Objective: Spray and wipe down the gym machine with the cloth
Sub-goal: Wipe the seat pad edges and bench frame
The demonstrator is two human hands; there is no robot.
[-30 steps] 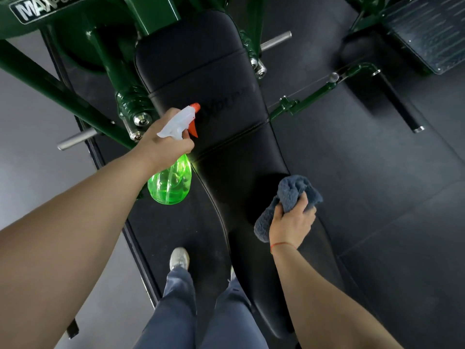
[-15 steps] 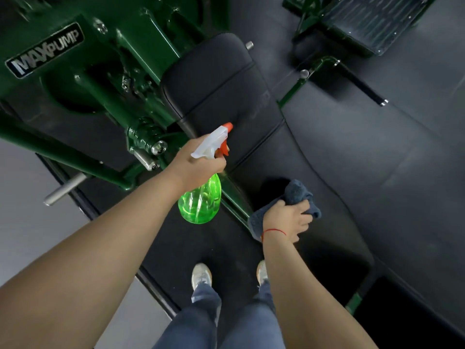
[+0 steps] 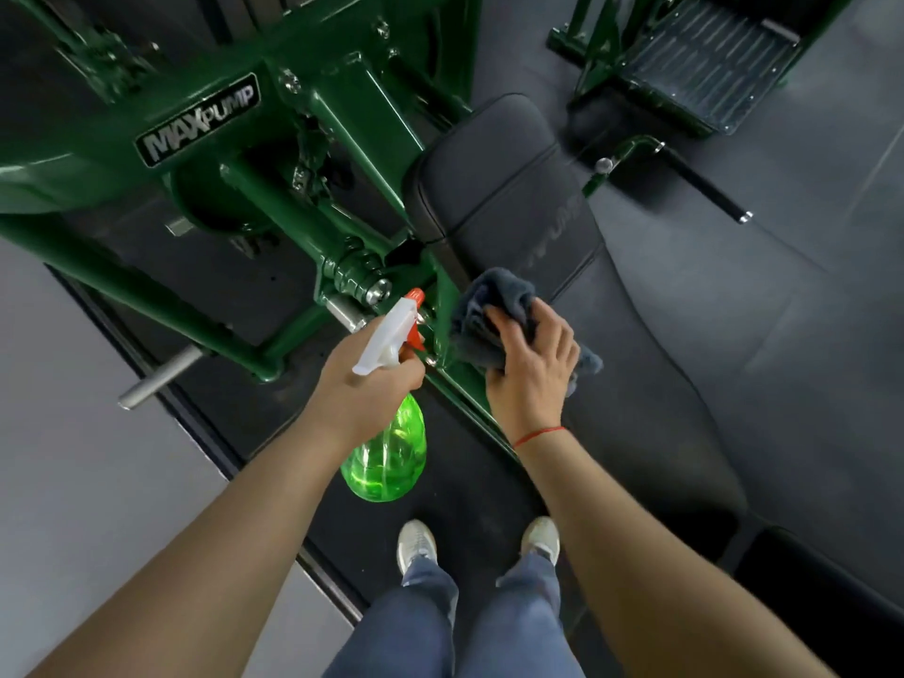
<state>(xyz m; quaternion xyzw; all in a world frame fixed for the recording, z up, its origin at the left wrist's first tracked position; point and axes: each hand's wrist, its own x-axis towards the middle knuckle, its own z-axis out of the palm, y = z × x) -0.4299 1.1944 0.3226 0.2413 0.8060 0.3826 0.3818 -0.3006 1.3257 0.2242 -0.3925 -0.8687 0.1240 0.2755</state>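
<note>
A green spray bottle (image 3: 386, 462) with a white head and orange nozzle hangs from my left hand (image 3: 364, 384), which grips its neck; the nozzle points at the green machine frame (image 3: 342, 124). My right hand (image 3: 531, 374) holds a dark blue-grey cloth (image 3: 494, 296) and presses it on the frame's green bar beside the left edge of the black padded bench (image 3: 538, 208). Part of the cloth is hidden under my palm.
A steel peg (image 3: 156, 379) juts out at the left by the grey floor. A ribbed footplate (image 3: 694, 75) stands at the upper right, with a black-handled lever (image 3: 704, 188) below it. My feet (image 3: 416, 543) stand on the black mat.
My right hand has carried the cloth up and left, from the bench pad to the green frame bar. The view has shifted right and back; the bottle sits lower in the frame.
</note>
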